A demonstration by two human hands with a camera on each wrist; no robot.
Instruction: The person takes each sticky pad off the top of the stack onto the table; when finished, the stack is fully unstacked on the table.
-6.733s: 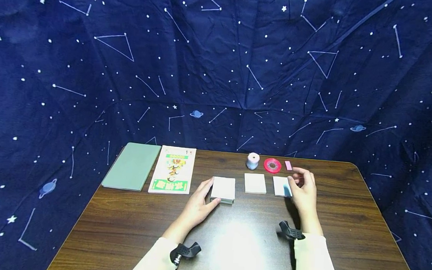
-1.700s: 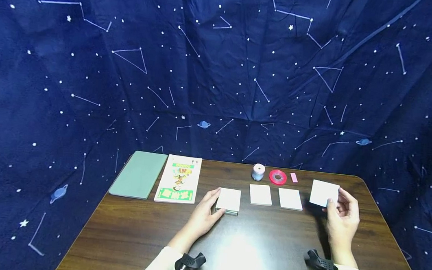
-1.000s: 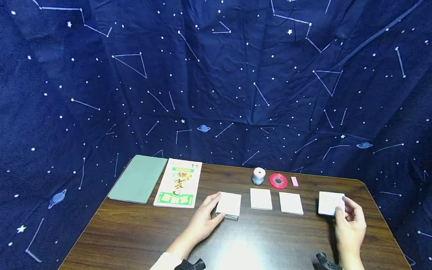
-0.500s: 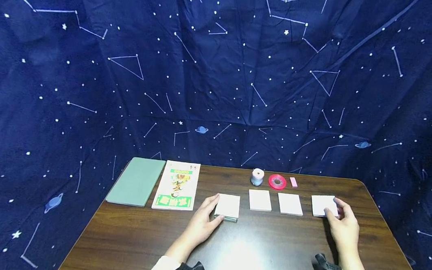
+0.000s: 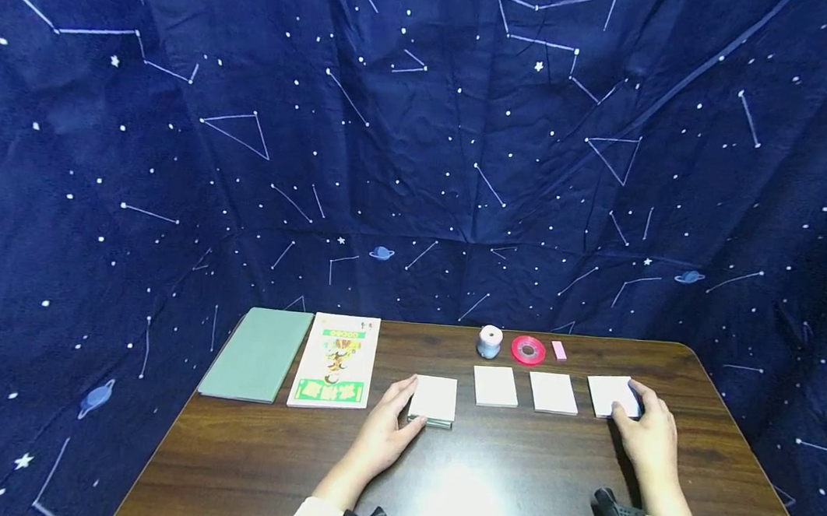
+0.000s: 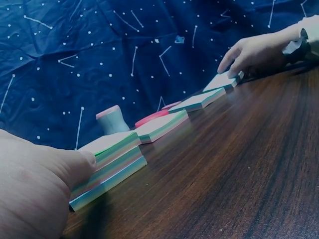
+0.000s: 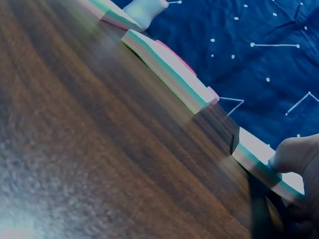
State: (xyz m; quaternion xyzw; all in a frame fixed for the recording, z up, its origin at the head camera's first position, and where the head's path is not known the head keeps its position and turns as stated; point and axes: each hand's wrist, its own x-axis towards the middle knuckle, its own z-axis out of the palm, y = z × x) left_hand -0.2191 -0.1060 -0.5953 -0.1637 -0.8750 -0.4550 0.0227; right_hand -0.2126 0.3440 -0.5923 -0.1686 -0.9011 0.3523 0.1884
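Observation:
My left hand (image 5: 379,435) holds a stack of square note pads (image 5: 434,399) near the table's middle, thumb along the front edge and fingers at the left side. In the left wrist view the stack (image 6: 117,159) shows pastel layered edges. To its right, two single note pads lie flat in a row, a nearer pad (image 5: 496,386) and a farther pad (image 5: 553,393). My right hand (image 5: 650,438) pinches a third pad (image 5: 606,394) at the row's right end, thumb at its front edge. This pad (image 7: 259,167) lies flat; the underside of the hand hides its right corner.
Behind the pads stand a pale spool (image 5: 489,342), a red ring-shaped roll (image 5: 528,350) and a small pink block (image 5: 559,350). At the left lie a green folder (image 5: 257,355) and a colourful printed booklet (image 5: 334,361). A starry blue cloth (image 5: 418,172) hangs behind the wooden table.
My right hand carried a pad from the second pad's place to the row's right end; it was tilted in the air and now lies flat. The stack by my left hand looks lower.

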